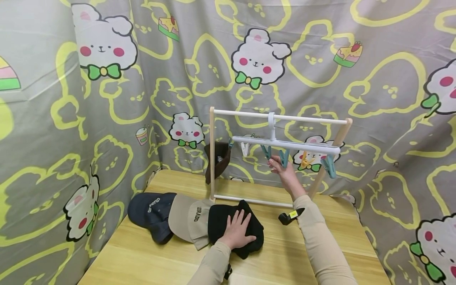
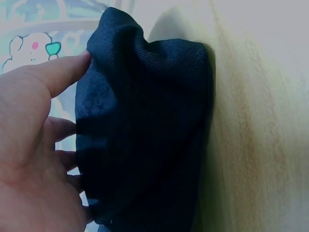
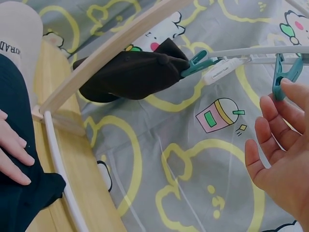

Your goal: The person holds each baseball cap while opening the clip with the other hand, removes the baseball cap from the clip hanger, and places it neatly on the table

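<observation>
My left hand [image 1: 236, 233] rests with spread fingers on a black cap [image 1: 218, 221], the rightmost of three caps lying in a row on the table. In the left wrist view the cap's dark cloth [image 2: 145, 130] fills the middle, thumb and fingertips along its edge. My right hand [image 1: 286, 174] is raised to a white clip hanger [image 1: 285, 143]. Thumb and index finger pinch the lower end of a teal clothespin [image 3: 285, 77], while the other fingers are loosely bent. A dark brown cap [image 3: 135, 72] hangs from another teal clothespin [image 3: 198, 64] at the hanger's left end.
The hanger hooks over the top bar [image 1: 242, 113] of a wooden rack [image 1: 212, 158]. White [image 1: 244, 149], orange [image 1: 305, 159] and teal clothespins [image 1: 328, 166] hang along it. A beige cap [image 1: 183, 217] and navy cap [image 1: 147, 209] lie left on the table [image 1: 114, 257]. Patterned curtains [image 1: 210, 51] surround it.
</observation>
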`<state>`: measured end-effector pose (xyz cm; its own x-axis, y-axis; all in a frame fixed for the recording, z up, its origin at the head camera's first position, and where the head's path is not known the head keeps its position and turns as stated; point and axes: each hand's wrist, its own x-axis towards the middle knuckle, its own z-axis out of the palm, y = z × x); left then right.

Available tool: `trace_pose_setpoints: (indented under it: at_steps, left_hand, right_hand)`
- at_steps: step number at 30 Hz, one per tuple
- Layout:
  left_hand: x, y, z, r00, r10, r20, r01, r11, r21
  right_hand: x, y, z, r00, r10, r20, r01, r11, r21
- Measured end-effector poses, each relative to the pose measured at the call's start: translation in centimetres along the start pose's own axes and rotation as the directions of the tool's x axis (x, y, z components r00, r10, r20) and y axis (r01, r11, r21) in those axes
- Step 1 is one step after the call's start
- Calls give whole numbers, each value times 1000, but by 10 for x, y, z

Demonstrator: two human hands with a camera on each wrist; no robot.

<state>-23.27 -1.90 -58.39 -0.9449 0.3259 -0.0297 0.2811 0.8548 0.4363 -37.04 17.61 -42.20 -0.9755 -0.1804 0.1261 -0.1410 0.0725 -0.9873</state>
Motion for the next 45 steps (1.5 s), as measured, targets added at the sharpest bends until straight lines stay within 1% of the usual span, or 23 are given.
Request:
trace_pose_setpoints:
  at_steps: [8, 15, 23, 26, 32, 35, 41, 45]
  left_hand:
    - [0, -2, -2, 1000, -2, -16, 2, 1000, -23]
    - [0, -4, -5, 999, -4, -49, 0, 996, -84]
    - [-1, -5, -10, 997, -3, -72, -6, 993, -116]
    - [-2, -4, -13, 997, 0, -73, -9, 991, -131]
    - [-2, -3, -18, 997, 6, -76, -17, 989, -146]
    - [-2, -3, -19, 997, 6, -73, -17, 988, -153]
    - [-2, -6, -22, 997, 4, -80, -19, 982, -186]
    - [-3, -7, -23, 997, 9, -78, -25, 979, -205]
  right_hand:
    - [-14, -16, 5, 1000, -3, 12, 3, 1000, -25]
    - [-17, -16, 4, 1000, -3, 25, 3, 1000, 3]
    - [-19, -15, 3, 1000, -6, 27, 5, 1000, 13]
    - [-18, -12, 1, 1000, -7, 26, 7, 1000, 4]
    - [-7, 6, -6, 1000, 12, 4, -12, 1000, 26]
    - [-6, 11, -8, 1000, 6, -5, -6, 1000, 24]
    - [-7, 13, -10, 1000, 1, -13, -1, 1000, -4]
    - [-10, 10, -9, 1000, -1, 19, 2, 998, -55]
